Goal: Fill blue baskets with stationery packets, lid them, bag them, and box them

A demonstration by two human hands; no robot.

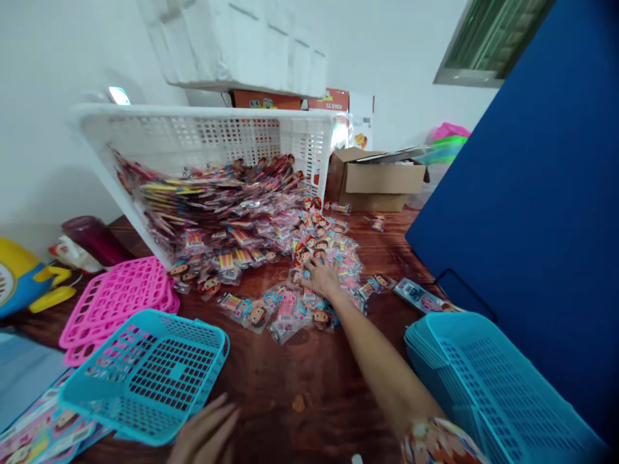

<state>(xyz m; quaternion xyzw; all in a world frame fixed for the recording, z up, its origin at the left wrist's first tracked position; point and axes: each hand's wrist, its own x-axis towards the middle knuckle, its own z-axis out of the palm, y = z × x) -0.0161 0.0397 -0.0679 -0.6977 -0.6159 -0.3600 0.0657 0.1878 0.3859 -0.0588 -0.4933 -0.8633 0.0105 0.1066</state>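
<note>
Small clear packets with printed cartoon heads (285, 308) lie in a loose pile on the dark wooden counter (271, 386), in front of the white crate (207, 113) and toward its right end. The right hand (323, 277) reaches into this pile, its fingers bent down onto the packets; whether they grip one cannot be told. The left hand (206, 435), blurred, lies nearer the viewer than the crate, beside a blue basket (176, 371); its fingers are loosely extended, with nothing visible in them.

Stage, as judged from the layout: handling of the loose packets appears to be at an early point. The larger share lies inside the crate, and no packet can be made out in the blue basket.

Containers: the crate faces the viewer with its opening, and a deep heap of packets slopes out of it to join the pile. In front of the crate's left end stands the blue basket, its grid floor visible, next to overlapping pink trays (120, 293). Well forward and right of the crate is a nested stack of blue baskets (507, 386). Just right of the crate, an open cardboard box (382, 180) holds flat items, not identifiable.
</note>
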